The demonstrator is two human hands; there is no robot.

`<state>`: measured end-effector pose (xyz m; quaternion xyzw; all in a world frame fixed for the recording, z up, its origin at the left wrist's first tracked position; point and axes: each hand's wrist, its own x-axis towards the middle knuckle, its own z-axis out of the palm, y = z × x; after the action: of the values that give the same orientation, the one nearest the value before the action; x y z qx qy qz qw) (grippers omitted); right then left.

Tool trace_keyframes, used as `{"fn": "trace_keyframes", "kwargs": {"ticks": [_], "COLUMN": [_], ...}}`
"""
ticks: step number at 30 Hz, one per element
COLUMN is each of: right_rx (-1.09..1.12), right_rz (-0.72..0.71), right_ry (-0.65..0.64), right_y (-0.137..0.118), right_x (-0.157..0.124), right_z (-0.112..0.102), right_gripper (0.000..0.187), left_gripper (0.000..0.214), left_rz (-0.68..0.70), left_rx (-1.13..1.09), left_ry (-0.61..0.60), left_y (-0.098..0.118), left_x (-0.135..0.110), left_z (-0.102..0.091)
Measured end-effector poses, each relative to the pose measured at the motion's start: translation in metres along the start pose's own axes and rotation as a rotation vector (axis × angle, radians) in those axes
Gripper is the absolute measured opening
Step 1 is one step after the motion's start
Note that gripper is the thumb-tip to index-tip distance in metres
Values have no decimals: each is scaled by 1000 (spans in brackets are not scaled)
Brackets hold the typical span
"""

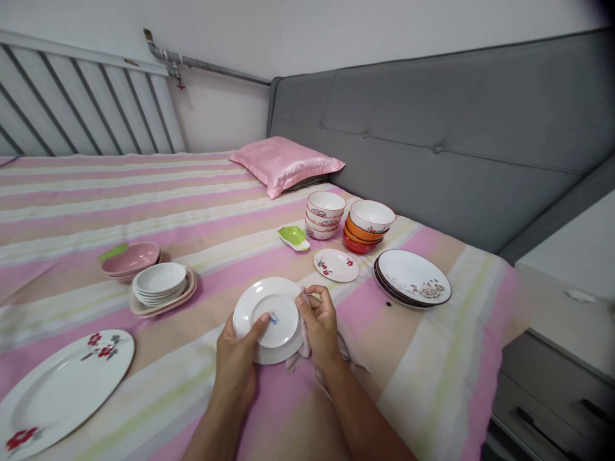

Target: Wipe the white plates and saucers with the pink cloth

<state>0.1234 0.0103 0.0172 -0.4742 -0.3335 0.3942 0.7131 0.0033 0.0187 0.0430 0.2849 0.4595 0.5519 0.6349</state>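
Note:
My left hand (240, 355) grips the left edge of a white plate (276, 315), thumb lying across its upturned underside, where a small blue mark shows. At the plate's right rim, my right hand (321, 323) pinches a pale pinkish cloth (305, 339) against it. The rest of the cloth hangs below and behind that hand. Just beyond the plate lies a small flowered oval plate (337, 265). A leaf-shaped green dish (294, 237) sits farther back.
Stacked bowls (327, 214) and orange-red bowls (366, 230) stand near the headboard (432, 121). Dark-rimmed plates (413, 278) lie right. Small white dishes (160, 282), pink bowls (132, 259) and a large oval platter (62, 390) are left. A pink pillow (288, 163) lies behind.

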Motion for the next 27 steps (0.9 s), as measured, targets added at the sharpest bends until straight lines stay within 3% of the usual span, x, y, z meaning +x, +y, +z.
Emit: {"fn": "trace_keyframes", "kwargs": {"ticks": [8,27], "right_rx": [12,-16], "right_rz": [33,-5], "right_ry": [-41,-57], "right_y": [1,3], "right_x": [2,4], "right_z": [-3,-4], "right_gripper": [39,31], "left_gripper": [65,67], "left_rz": [5,66], "left_rx": [10,104], "left_ry": [-24,-40], "left_y": [1,-1], "left_x": [1,0], "left_z": [-2,-7]}}
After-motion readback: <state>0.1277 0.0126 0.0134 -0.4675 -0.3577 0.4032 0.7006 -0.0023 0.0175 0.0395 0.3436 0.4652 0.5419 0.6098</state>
